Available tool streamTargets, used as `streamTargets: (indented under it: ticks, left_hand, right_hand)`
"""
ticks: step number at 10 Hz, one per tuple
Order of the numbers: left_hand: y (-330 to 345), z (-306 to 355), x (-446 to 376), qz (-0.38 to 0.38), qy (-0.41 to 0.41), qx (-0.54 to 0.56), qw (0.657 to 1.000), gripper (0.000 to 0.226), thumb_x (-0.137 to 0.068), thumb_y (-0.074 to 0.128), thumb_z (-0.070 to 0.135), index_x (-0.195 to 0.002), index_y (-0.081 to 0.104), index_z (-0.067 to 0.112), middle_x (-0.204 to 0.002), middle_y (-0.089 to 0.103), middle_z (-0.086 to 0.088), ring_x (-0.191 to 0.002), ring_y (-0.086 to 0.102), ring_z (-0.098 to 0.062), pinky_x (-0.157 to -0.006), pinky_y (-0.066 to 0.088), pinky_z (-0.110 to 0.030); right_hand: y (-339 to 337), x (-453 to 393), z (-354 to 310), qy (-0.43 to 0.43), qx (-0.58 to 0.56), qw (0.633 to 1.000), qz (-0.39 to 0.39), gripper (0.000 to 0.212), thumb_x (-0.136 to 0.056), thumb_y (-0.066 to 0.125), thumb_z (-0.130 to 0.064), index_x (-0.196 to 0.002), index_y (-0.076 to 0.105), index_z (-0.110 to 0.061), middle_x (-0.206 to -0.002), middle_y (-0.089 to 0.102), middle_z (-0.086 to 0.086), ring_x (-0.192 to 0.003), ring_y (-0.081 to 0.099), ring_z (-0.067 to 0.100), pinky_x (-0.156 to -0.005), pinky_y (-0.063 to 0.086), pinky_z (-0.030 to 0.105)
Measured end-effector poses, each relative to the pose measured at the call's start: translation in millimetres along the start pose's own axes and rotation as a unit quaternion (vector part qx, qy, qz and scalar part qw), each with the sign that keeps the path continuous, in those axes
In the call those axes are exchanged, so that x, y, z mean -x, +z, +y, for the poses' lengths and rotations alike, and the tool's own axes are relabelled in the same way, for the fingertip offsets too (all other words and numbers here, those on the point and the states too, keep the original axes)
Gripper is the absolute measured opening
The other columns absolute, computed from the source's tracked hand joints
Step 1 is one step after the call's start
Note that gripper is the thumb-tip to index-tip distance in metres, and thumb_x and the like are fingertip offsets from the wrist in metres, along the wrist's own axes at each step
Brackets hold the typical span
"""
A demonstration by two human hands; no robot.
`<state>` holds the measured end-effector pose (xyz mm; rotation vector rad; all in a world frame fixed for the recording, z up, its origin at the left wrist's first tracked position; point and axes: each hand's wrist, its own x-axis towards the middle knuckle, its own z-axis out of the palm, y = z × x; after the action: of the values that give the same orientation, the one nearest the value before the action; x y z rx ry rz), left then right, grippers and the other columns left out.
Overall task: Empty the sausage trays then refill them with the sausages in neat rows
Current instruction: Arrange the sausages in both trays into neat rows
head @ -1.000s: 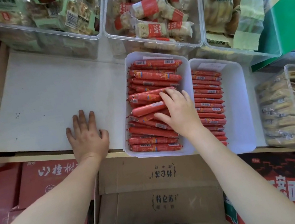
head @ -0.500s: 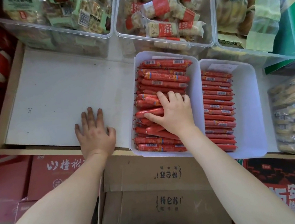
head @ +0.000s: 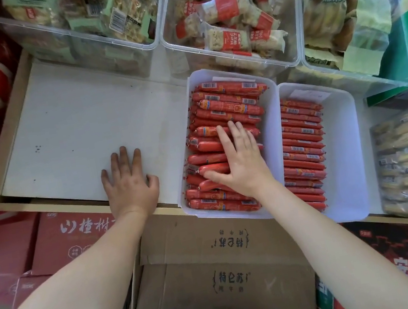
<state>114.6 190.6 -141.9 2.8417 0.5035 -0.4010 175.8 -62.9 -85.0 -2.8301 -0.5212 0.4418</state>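
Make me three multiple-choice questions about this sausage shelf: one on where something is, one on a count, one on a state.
1. Where does the left hand rest?
A. on the bare white shelf
B. in a tray
C. on a carton

2. How many white sausage trays show?
A. one
B. two
C. four

3. The right hand is:
A. lifted clear
B. gripping the tray rim
C. flat on the sausages

Answers: 1 A, its palm lies on the shelf left of the trays; 2 B, two stand side by side; 3 C, its fingers spread over the pile.

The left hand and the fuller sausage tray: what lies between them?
In the head view, only a bare strip of white shelf board separates the left hand from the sausage tray; nothing rests there.
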Motion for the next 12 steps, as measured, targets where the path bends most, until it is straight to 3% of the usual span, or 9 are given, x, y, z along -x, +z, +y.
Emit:
streamTargets:
  ticks: [1,2,3,4,7,8,9,10,12]
  left_hand:
    - [0,0,0,-0.002,-0.001,0.002,1.000,0.068,-0.095,0.039,0.036,-0.158,0.018,0.024,-0.167,0.007,-0.006,-0.153,0.001,-0.024,-0.123,0.006,-0.052]
    - [0,0,0,0.000,-0.003,0.003,1.000,0.068,-0.094,0.039,0.035,-0.158,0.019,0.024,-0.167,0.007,-0.006,-0.154,0.002,-0.024,-0.123,0.007,-0.052]
    - [0,0,0,-0.001,-0.003,0.005,1.000,0.068,-0.094,0.040,0.035,-0.158,0.019,0.024,-0.167,0.006,-0.005,-0.154,0.002,-0.024,-0.123,0.006,-0.052]
    - [-1,0,-1,-0.003,-0.001,0.002,1.000,0.068,-0.095,0.040,0.035,-0.158,0.018,0.024,-0.167,0.006,-0.005,-0.154,0.001,-0.024,-0.123,0.006,-0.052]
    - [-1,0,0,-0.004,-0.001,0.000,1.000,0.068,-0.095,0.038,0.036,-0.159,0.017,0.024,-0.168,0.005,-0.005,-0.154,0.000,-0.025,-0.123,0.006,-0.052]
    - [-1,0,0,-0.006,-0.001,0.001,1.000,0.068,-0.095,0.039,0.036,-0.159,0.017,0.024,-0.168,0.004,-0.005,-0.154,0.000,-0.025,-0.123,0.005,-0.052]
    - [0,1,0,-0.003,-0.004,0.004,1.000,0.068,-0.095,0.040,0.035,-0.158,0.019,0.024,-0.168,0.006,-0.005,-0.154,0.001,-0.024,-0.122,0.004,-0.051]
    - [-1,1,0,-0.002,-0.005,0.006,1.000,0.068,-0.094,0.041,0.034,-0.158,0.021,0.024,-0.167,0.007,-0.005,-0.153,0.002,-0.025,-0.122,0.005,-0.051]
    - [0,0,0,-0.006,-0.004,-0.004,1.000,0.068,-0.095,0.039,0.036,-0.159,0.017,0.025,-0.168,0.004,-0.004,-0.154,-0.001,-0.024,-0.123,0.004,-0.051]
  right_hand:
    - [-7,8,11,-0.043,0.071,0.994,-0.072,0.120,-0.071,0.041,-0.091,-0.157,-0.011,-0.026,-0.161,-0.025,0.011,-0.148,-0.027,0.025,-0.122,-0.009,0.048]
    - [-1,0,9,-0.031,0.120,0.991,-0.049,0.119,-0.072,0.037,-0.091,-0.157,-0.010,-0.022,-0.162,-0.017,0.018,-0.149,-0.019,0.032,-0.121,-0.003,0.055]
    - [-1,-20,-2,0.021,0.098,0.995,0.013,0.120,-0.074,0.037,-0.088,-0.157,0.001,-0.010,-0.163,0.005,0.019,-0.152,0.001,0.034,-0.122,0.003,0.052]
    - [0,-28,-7,0.044,0.068,0.996,0.026,0.122,-0.072,0.041,-0.087,-0.156,0.007,-0.006,-0.162,0.011,0.019,-0.151,0.005,0.034,-0.123,0.006,0.050]
    - [-6,-17,-5,0.037,0.072,0.996,-0.038,0.122,-0.066,0.040,-0.092,-0.156,0.012,-0.015,-0.153,0.029,0.011,-0.138,0.030,0.030,-0.113,0.029,0.048]
    - [-3,0,-10,0.001,0.093,0.993,-0.067,0.125,-0.067,0.041,-0.092,-0.156,0.008,-0.011,-0.156,0.024,0.011,-0.141,0.026,0.030,-0.115,0.024,0.049]
    - [-2,12,-12,-0.013,0.103,0.988,-0.117,0.134,-0.063,0.040,-0.093,-0.154,-0.015,-0.012,-0.161,0.005,0.015,-0.149,0.005,0.033,-0.121,0.005,0.053]
    - [-3,9,-5,-0.056,0.125,0.983,-0.120,0.133,-0.065,0.045,-0.089,-0.154,-0.020,-0.014,-0.164,-0.008,0.012,-0.151,-0.009,0.029,-0.121,-0.001,0.056]
    - [-31,-30,10,-0.055,0.173,0.981,-0.062,0.126,-0.068,0.055,-0.083,-0.156,-0.012,-0.024,-0.165,-0.002,0.011,-0.152,-0.003,0.030,-0.120,0.003,0.057]
